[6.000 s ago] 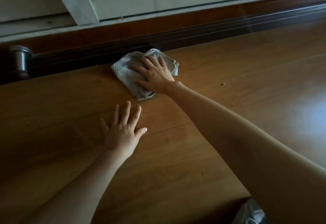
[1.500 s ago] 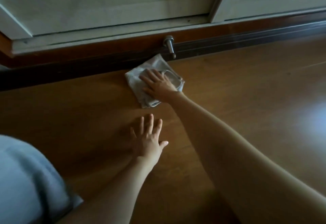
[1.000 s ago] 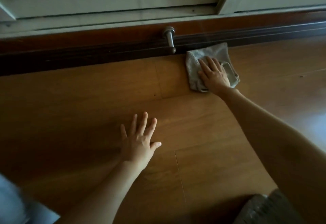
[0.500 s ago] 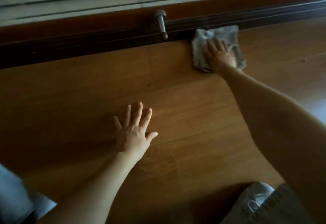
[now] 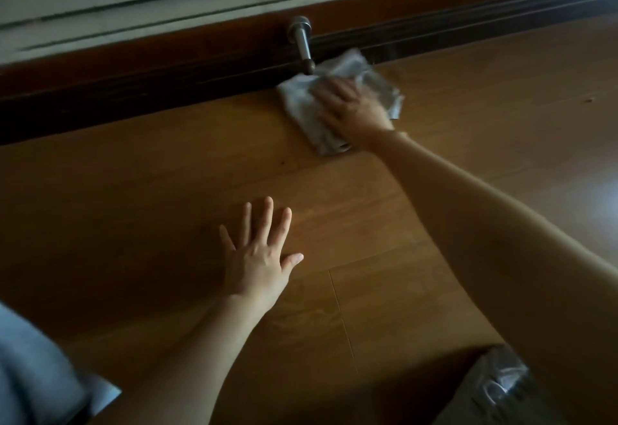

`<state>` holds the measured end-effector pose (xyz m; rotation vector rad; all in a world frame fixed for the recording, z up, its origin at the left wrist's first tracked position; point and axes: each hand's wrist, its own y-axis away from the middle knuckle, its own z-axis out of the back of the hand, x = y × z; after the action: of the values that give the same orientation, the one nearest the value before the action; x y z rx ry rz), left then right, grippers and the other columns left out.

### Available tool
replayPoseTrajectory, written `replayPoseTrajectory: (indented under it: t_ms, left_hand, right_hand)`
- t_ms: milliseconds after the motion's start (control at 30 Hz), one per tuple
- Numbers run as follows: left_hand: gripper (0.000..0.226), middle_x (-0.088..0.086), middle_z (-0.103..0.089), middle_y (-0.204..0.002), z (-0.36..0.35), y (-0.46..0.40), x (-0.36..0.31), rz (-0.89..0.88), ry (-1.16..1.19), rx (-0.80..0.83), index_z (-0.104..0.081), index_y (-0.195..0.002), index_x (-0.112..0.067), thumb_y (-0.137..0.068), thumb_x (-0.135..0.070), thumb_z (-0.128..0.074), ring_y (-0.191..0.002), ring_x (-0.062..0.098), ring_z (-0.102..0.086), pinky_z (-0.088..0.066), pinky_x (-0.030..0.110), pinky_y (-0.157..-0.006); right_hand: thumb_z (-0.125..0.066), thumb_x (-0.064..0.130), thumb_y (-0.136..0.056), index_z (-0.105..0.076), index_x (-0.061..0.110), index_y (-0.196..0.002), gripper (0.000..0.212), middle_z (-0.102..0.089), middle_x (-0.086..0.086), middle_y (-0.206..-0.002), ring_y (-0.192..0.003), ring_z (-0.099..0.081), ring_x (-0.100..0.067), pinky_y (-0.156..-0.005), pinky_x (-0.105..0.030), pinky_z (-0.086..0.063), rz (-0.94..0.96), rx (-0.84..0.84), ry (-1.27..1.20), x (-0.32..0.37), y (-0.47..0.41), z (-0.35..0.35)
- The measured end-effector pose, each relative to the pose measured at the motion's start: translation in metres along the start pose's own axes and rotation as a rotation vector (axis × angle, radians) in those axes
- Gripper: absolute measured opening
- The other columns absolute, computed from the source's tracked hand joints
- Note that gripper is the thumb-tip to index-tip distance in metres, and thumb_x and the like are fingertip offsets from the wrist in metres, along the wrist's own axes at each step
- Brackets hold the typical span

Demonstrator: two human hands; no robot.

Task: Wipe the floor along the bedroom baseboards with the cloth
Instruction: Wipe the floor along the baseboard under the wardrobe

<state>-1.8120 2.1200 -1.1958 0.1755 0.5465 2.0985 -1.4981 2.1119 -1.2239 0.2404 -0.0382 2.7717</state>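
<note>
Upper right, the right hand (image 5: 354, 108) presses flat on the grey cloth (image 5: 302, 103) beside the doorstop (image 5: 302, 44); the left hand (image 5: 257, 257), spread at centre, braces the person.

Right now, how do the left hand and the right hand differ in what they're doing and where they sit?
The right hand presses on the grey cloth close to the baseboard, beside the metal door stop; the left hand lies bare on the wooden floor, nearer the person. The left hand's fingers are sharp and spread; the right hand is motion-blurred. Both are palm-down with fingers pointing toward the baseboard.
</note>
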Motion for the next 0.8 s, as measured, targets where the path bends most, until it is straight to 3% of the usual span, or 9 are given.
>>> replayPoseTrajectory:
  t_ms: [100,233,300,400,467,533,600,700,800]
  left_hand:
    - [0.076,0.001,0.022,-0.16,-0.003,-0.001,0.001,-0.015,-0.006,-0.015,0.013,-0.151,-0.036,-0.093,-0.066,-0.027,-0.147,0.032,0.018,-0.004,0.066,-0.112]
    - [0.075,0.002,0.008,-0.163,-0.009,-0.001,0.004,-0.023,0.031,-0.072,0.006,-0.148,-0.036,-0.089,-0.066,-0.03,-0.149,0.034,0.006,-0.012,0.069,-0.11]
    - [0.075,0.002,0.008,-0.163,-0.011,-0.001,0.004,-0.028,0.026,-0.078,0.007,-0.147,-0.036,-0.089,-0.066,-0.029,-0.148,0.034,0.005,-0.013,0.069,-0.11]
    - [0.074,0.001,0.012,-0.162,-0.012,-0.002,0.004,-0.025,0.007,-0.062,0.011,-0.146,-0.036,-0.088,-0.066,-0.024,-0.148,0.034,0.009,-0.012,0.069,-0.111]
    - [0.073,0.001,0.013,-0.162,-0.014,-0.002,0.005,-0.025,0.002,-0.067,0.012,-0.145,-0.036,-0.085,-0.069,-0.015,-0.148,0.033,0.011,-0.011,0.068,-0.111]
    - [0.075,0.001,0.01,-0.162,-0.012,-0.002,0.004,-0.02,-0.002,-0.08,0.007,-0.146,-0.037,-0.08,-0.07,-0.006,-0.148,0.034,0.007,-0.012,0.068,-0.11]
    - [0.075,0.002,0.008,-0.162,-0.011,-0.002,0.004,-0.022,-0.006,-0.073,0.006,-0.146,-0.037,-0.079,-0.07,-0.004,-0.148,0.034,0.005,-0.012,0.068,-0.11]
    - [0.075,0.002,0.007,-0.162,-0.013,-0.003,0.005,-0.031,-0.006,-0.083,0.005,-0.146,-0.036,-0.08,-0.07,-0.005,-0.148,0.034,0.006,-0.011,0.068,-0.11]
    - [0.074,0.003,-0.001,-0.163,-0.014,-0.003,0.006,-0.032,-0.004,-0.084,-0.004,-0.148,-0.035,-0.083,-0.069,-0.012,-0.148,0.035,0.0,-0.014,0.07,-0.108]
  right_hand:
    - [-0.023,0.057,-0.096,-0.032,0.032,-0.148,0.058,-0.026,-0.005,-0.157,-0.144,-0.022,-0.029,-0.112,-0.05,-0.026,-0.291,0.003,-0.007,-0.061,0.022,0.017]
    - [-0.029,0.048,-0.101,-0.028,0.032,-0.15,0.051,-0.02,-0.005,-0.159,-0.146,-0.014,-0.028,-0.115,-0.047,-0.016,-0.43,0.016,0.031,-0.036,0.018,0.017]
    - [-0.032,0.047,-0.1,-0.028,0.033,-0.15,0.051,-0.021,-0.006,-0.159,-0.146,-0.015,-0.028,-0.115,-0.048,-0.015,-0.326,0.025,0.04,-0.002,0.007,0.012]
    - [-0.034,0.049,-0.099,-0.03,0.033,-0.149,0.052,-0.027,-0.006,-0.156,-0.145,-0.018,-0.029,-0.116,-0.052,-0.018,-0.008,0.081,0.046,0.038,-0.004,0.003]
    - [-0.029,0.052,-0.099,-0.031,0.031,-0.149,0.054,-0.031,-0.007,-0.155,-0.145,-0.022,-0.029,-0.116,-0.052,-0.02,0.205,0.161,0.077,0.041,-0.002,-0.003]
    - [-0.028,0.052,-0.099,-0.034,0.028,-0.149,0.056,-0.033,-0.009,-0.155,-0.144,-0.026,-0.03,-0.115,-0.053,-0.024,0.268,0.159,0.058,0.018,0.005,-0.001]
    - [-0.028,0.053,-0.097,-0.033,0.024,-0.149,0.06,-0.03,-0.01,-0.156,-0.144,-0.026,-0.03,-0.113,-0.054,-0.025,0.11,0.116,0.029,-0.025,0.015,0.011]
    - [-0.02,0.061,-0.09,-0.026,0.023,-0.152,0.073,-0.019,-0.011,-0.159,-0.146,-0.018,-0.03,-0.114,-0.051,-0.021,-0.304,0.099,0.008,-0.107,0.043,0.032]
    - [-0.027,0.054,-0.099,-0.014,0.029,-0.154,0.062,-0.006,-0.006,-0.162,-0.148,-0.003,-0.03,-0.118,-0.051,-0.011,-0.624,0.188,-0.047,-0.154,0.061,0.051]
